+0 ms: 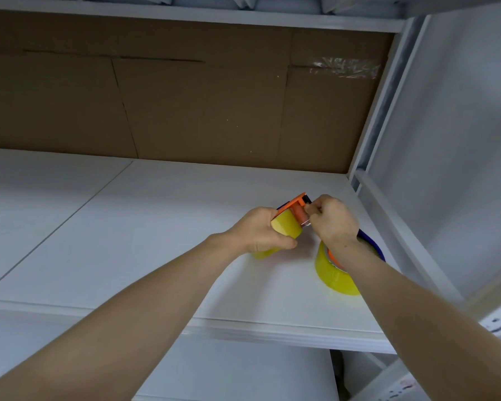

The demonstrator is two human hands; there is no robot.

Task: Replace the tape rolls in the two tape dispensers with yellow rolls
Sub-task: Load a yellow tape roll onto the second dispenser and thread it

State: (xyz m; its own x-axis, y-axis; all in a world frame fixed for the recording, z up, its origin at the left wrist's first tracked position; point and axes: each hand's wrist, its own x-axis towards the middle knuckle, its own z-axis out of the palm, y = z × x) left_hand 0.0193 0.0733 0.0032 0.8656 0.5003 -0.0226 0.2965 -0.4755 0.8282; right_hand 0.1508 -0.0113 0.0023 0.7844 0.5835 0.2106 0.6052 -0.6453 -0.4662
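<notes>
My left hand (262, 234) grips an orange and blue tape dispenser (297, 205) that carries a yellow tape roll (287, 227), held just above the white shelf (156, 241). My right hand (331, 219) pinches the loose tape end at the dispenser's orange roller and front edge. Below my left hand a bit of another yellow roll (265, 253) shows, mostly hidden. Under my right wrist lies a second dispenser (372, 244) with blue frame and orange hub, holding a yellow roll (334, 274) that rests on the shelf.
A brown cardboard panel (185, 96) backs the shelf. A white metal upright (388, 111) and side rail (411, 241) close off the right. Another white shelf (185, 13) runs overhead. The shelf's front edge (272, 334) lies under my forearms.
</notes>
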